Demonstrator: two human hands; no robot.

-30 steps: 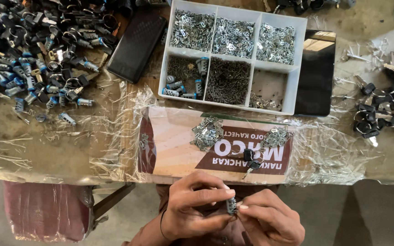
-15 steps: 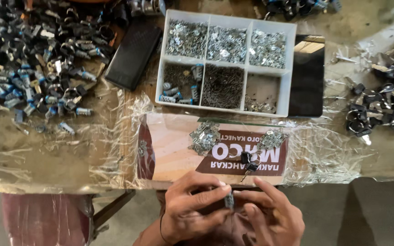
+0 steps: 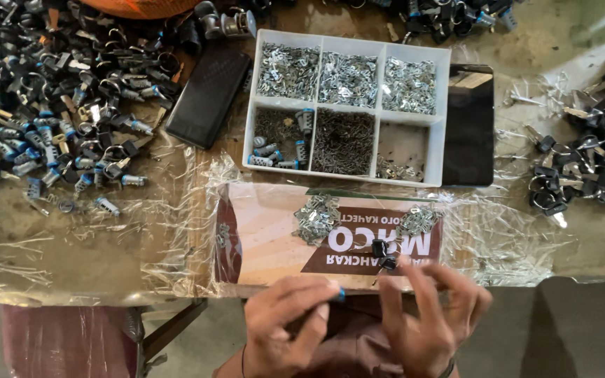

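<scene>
My left hand [image 3: 285, 325] pinches a small lock cylinder with a blue end [image 3: 340, 295] at the table's near edge. My right hand [image 3: 434, 316] is beside it with its fingers spread and holds nothing. Its fingertips are just below a black-headed key [image 3: 382, 255] that lies on a printed card [image 3: 267, 238] under clear plastic wrap. Two small heaps of flat metal pieces [image 3: 316, 218] [image 3: 419, 220] also rest on the card.
A white compartment tray [image 3: 249, 105] of small metal parts, springs and cylinders stands behind the card. Black flat cases flank it [image 3: 208, 94] [image 3: 468, 126]. Several lock cylinders [image 3: 50, 119] are heaped at the left, and several black-headed keys [image 3: 589, 157] at the right.
My two hands were joined on the cylinder. They have parted: the left keeps the cylinder, and the right has spread its fingers and moved up toward the black key.
</scene>
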